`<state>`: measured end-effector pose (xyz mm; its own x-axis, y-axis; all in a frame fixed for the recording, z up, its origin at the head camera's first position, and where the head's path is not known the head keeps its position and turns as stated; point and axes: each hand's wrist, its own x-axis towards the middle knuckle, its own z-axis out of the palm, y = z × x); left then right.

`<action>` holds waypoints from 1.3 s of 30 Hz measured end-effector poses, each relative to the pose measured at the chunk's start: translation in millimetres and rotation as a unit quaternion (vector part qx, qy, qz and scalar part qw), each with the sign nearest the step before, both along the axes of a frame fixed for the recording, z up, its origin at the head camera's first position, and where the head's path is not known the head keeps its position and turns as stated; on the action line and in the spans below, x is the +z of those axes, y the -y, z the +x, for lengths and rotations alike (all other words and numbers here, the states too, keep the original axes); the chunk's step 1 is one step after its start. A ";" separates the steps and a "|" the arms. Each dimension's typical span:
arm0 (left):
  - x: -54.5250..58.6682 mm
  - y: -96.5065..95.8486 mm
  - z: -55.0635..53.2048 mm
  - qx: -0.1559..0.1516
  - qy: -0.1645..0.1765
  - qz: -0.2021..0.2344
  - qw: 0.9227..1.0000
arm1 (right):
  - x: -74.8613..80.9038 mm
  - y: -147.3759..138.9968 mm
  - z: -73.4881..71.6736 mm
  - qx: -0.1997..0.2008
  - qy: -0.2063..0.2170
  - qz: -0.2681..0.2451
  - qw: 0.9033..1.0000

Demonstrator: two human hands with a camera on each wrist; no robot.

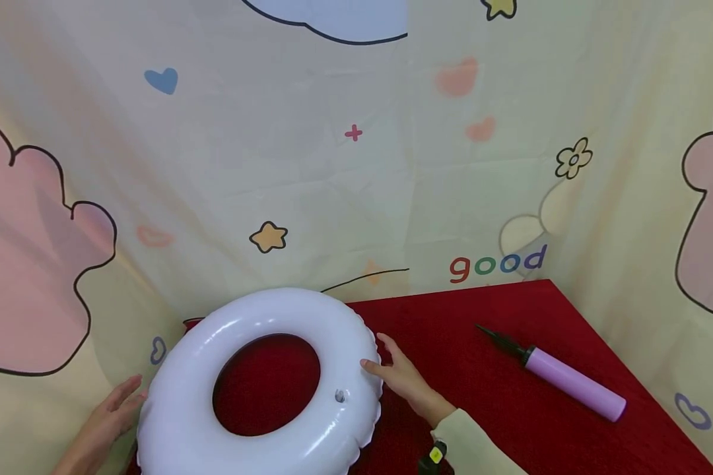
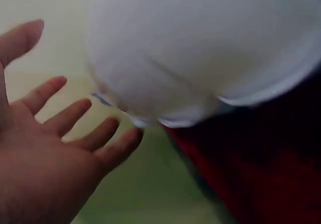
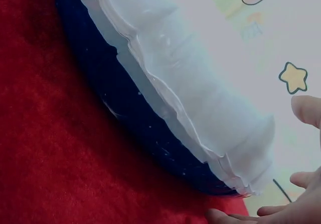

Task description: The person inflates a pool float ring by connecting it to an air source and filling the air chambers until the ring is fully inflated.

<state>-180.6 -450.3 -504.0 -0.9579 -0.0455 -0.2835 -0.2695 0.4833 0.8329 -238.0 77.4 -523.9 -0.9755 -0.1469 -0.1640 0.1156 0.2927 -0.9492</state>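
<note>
An inflated swim ring (image 1: 172, 389), white on top, stands at the left of the red table. In the right wrist view the ring (image 3: 200, 93) shows a dark blue underside and a wrinkled seam. A small clear valve (image 1: 340, 396) sits on its right part. My left hand (image 1: 103, 422) is beside the ring's left edge; the left wrist view shows this hand (image 2: 50, 158) with fingers spread, nothing in them. At the ring's right edge is my right hand (image 1: 408, 377), thumb and fingers apart. Whether either hand touches the ring I cannot tell.
A purple hand pump (image 1: 576, 384) with a black nozzle lies on the right side of the red tabletop (image 1: 451, 330). Behind and around the table hangs a pale printed curtain (image 1: 356, 185) with hearts, stars and the word "good".
</note>
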 end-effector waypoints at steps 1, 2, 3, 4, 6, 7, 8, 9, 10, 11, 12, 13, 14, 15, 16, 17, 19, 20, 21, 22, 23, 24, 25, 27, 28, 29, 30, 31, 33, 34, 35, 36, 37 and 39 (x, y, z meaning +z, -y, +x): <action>-5.4 1.1 -1.1 -0.003 0.010 0.024 1.000 | -1.6 0.8 -1.1 0.002 0.008 -0.009 1.000; -10.4 1.6 -2.0 -0.003 0.021 0.046 0.999 | -3.2 1.8 -2.1 0.004 0.018 -0.018 1.000; -15.4 2.0 -2.5 -0.001 0.029 0.064 0.998 | -4.7 3.1 -2.8 0.007 0.025 -0.027 0.999; -20.0 2.0 -2.8 0.003 0.037 0.092 0.995 | -6.2 4.3 -3.5 0.010 0.032 -0.037 0.999; -28.2 1.6 -3.0 0.010 0.047 0.126 0.991 | -9.5 6.6 -5.1 0.017 0.042 -0.052 0.998; -31.8 1.3 -3.2 0.012 0.050 0.138 0.989 | -11.3 7.5 -5.9 0.019 0.045 -0.052 0.997; -34.8 0.3 -3.9 0.018 0.054 0.150 0.987 | -12.7 8.2 -6.6 0.020 0.048 -0.052 0.997; -37.5 -0.8 -4.5 0.023 0.056 0.158 0.986 | -13.8 8.7 -7.2 0.021 0.049 -0.050 0.997; -39.6 -1.9 -5.2 0.025 0.058 0.164 0.984 | -14.9 8.8 -7.6 0.020 0.053 -0.048 0.997; -41.2 -3.2 -5.9 0.030 0.063 0.171 0.983 | -16.1 8.7 -8.2 0.019 0.057 -0.047 0.997; -42.5 -4.4 -6.6 0.033 0.066 0.174 0.982 | -16.9 8.3 -8.5 0.017 0.061 -0.047 0.997; -43.2 -5.6 -7.2 0.040 0.069 0.178 0.981 | -17.3 7.5 -8.8 0.016 0.064 -0.047 0.997; -43.5 -6.8 -7.5 0.044 0.068 0.179 0.981 | -17.3 6.4 -9.1 0.016 0.067 -0.049 0.996; -43.6 -7.7 -7.8 0.042 0.068 0.177 0.981 | -17.3 4.8 -9.4 0.015 0.069 -0.050 0.996; -43.5 -9.6 -8.0 0.043 0.066 0.170 0.982 | -17.5 2.5 -9.7 0.015 0.072 -0.052 0.996; -43.7 -12.0 -7.9 0.043 0.063 0.164 0.984 | -17.3 -0.8 -9.9 0.013 0.073 -0.054 0.996; -43.5 -18.6 -8.4 0.034 0.056 0.143 0.988 | -17.7 -10.4 -10.6 0.010 0.074 -0.054 0.996; -43.0 -23.3 -8.4 0.030 0.052 0.133 0.989 | -17.6 -16.3 -10.7 0.009 0.074 -0.055 0.996; -42.1 -28.6 -8.4 0.026 0.050 0.125 0.991 | -17.8 -22.8 -11.2 0.008 0.076 -0.058 0.995; -41.5 -34.5 -8.6 0.023 0.045 0.116 0.992 | -18.2 -30.0 -11.7 0.006 0.076 -0.060 0.995; -41.0 -40.1 -9.1 0.017 0.042 0.116 0.992 | -18.2 -37.5 -12.4 0.003 0.076 -0.063 0.995; -40.0 -46.6 -9.4 0.012 0.040 0.115 0.992 | -18.0 -45.2 -13.1 0.002 0.076 -0.065 0.995; -39.1 -53.0 -10.0 0.006 0.037 0.114 0.993 | -17.2 -53.1 -13.5 0.001 0.077 -0.070 0.995; -37.4 -65.9 -10.2 0.000 0.028 0.113 0.993 | -15.5 -69.3 -14.4 -0.004 0.079 -0.073 0.994; -36.7 -72.8 -10.6 0.000 0.023 0.112 0.993 | -14.4 -77.7 -14.6 -0.007 0.080 -0.073 0.994; -35.7 -79.7 -11.1 0.000 0.018 0.111 0.994 | -12.7 -86.0 -14.4 -0.010 0.082 -0.076 0.994; -34.1 -87.0 -11.0 0.000 0.012 0.110 0.994 | -11.3 -94.4 -14.2 -0.014 0.084 -0.077 0.993; -32.3 -93.7 -11.4 -0.001 0.004 0.109 0.994 | -9.4 -102.6 -13.8 -0.017 0.087 -0.081 0.993; -27.9 -106.8 -12.1 -0.002 -0.010 0.114 0.993 | -5.2 -118.2 -13.1 -0.019 0.085 -0.086 0.992; -25.6 -112.8 -12.9 -0.003 -0.016 0.119 0.993 | -2.8 -125.3 -12.7 -0.020 0.083 -0.087 0.993; -23.2 -118.2 -13.6 -0.008 -0.024 0.124 0.992 | -0.1 -132.4 -12.2 -0.015 0.077 -0.086 0.993; -20.5 -123.2 -14.3 -0.014 -0.031 0.129 0.991 | 2.6 -139.2 -11.8 -0.012 0.071 -0.085 0.994; -17.7 -127.7 -15.4 -0.018 -0.037 0.133 0.990 | 5.9 -145.5 -11.1 -0.004 0.064 -0.084 0.994; -11.5 -135.5 -17.4 -0.025 -0.050 0.133 0.990 | 12.5 -157.0 -9.6 0.010 0.046 -0.077 0.996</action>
<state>-198.0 -314.8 -515.6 -0.9810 0.0661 -0.1825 -0.1603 0.2543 0.9538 -247.6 234.4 -511.4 -0.9537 -0.1972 -0.2271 0.2001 0.1476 -0.9686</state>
